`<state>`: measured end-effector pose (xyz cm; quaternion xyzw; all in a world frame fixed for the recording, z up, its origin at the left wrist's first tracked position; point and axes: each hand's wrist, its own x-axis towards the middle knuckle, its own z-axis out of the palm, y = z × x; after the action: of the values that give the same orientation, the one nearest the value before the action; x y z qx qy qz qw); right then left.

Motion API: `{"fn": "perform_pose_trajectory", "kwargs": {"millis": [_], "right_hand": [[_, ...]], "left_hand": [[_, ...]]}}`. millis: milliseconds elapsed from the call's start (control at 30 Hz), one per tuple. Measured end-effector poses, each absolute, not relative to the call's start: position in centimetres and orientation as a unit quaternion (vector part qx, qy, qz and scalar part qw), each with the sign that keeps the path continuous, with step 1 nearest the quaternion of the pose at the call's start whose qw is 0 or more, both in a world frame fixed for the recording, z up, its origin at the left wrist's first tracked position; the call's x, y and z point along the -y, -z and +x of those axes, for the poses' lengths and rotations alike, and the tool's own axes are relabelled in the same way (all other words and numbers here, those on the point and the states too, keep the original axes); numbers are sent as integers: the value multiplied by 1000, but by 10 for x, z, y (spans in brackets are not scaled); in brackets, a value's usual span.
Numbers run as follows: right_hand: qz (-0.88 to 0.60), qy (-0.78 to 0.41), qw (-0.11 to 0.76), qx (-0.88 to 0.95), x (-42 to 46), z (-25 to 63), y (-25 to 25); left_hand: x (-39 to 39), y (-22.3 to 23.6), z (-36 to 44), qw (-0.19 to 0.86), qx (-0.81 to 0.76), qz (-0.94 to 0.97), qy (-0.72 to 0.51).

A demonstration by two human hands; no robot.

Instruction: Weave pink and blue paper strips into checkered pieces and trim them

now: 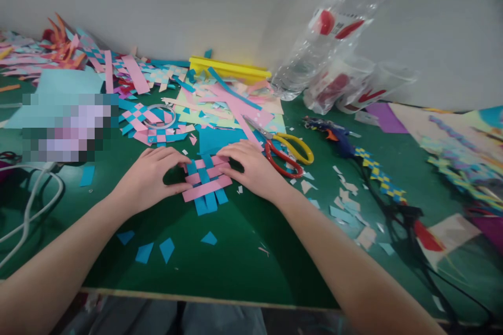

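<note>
A small woven paper piece (pixel 208 182) of blue and pink strips lies on the green table, in the middle of the view. My left hand (pixel 155 175) grips its left edge between thumb and fingers. From the other side, my right hand (pixel 251 167) pinches the upper right edge the same way. The lowest pink strip crosses over the blue ones at a slight slant, and the blue ends hang free below it. Just right of my right hand lie scissors (pixel 288 152) with one red and one yellow handle. A blue paper sheet (pixel 216 140) lies behind the woven piece.
Paper scraps and strips cover the table's back left, near a yellow holder (pixel 230 69). A plastic bottle (pixel 326 26) and bagged cups (pixel 353 84) stand against the wall. White cable (pixel 35 204) curls at left; a black cord (pixel 396 241) runs at right. Blue scraps (pixel 167 249) lie in front.
</note>
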<state>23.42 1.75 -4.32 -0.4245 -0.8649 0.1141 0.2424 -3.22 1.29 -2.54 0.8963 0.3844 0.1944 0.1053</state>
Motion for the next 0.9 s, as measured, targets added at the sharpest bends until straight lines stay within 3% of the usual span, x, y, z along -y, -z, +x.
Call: {"fn": "perform_pose_trajectory", "kwargs": {"millis": [233,433,633,900], "right_hand": [[-421,-69,248,870,-15,232,44],[-318,-34,307,897,-6,231,32],[-282,28,273,919,3,225,29],[-284,27,273,919,3,225,31]], "left_hand": [[-13,29,-31,102,-397,895,-179],[-14,30,-29,129,-373,900,-184],[-15,30,-29,140,-369,895,-209],[-15,31,-28,169,-363,885,-239]]}}
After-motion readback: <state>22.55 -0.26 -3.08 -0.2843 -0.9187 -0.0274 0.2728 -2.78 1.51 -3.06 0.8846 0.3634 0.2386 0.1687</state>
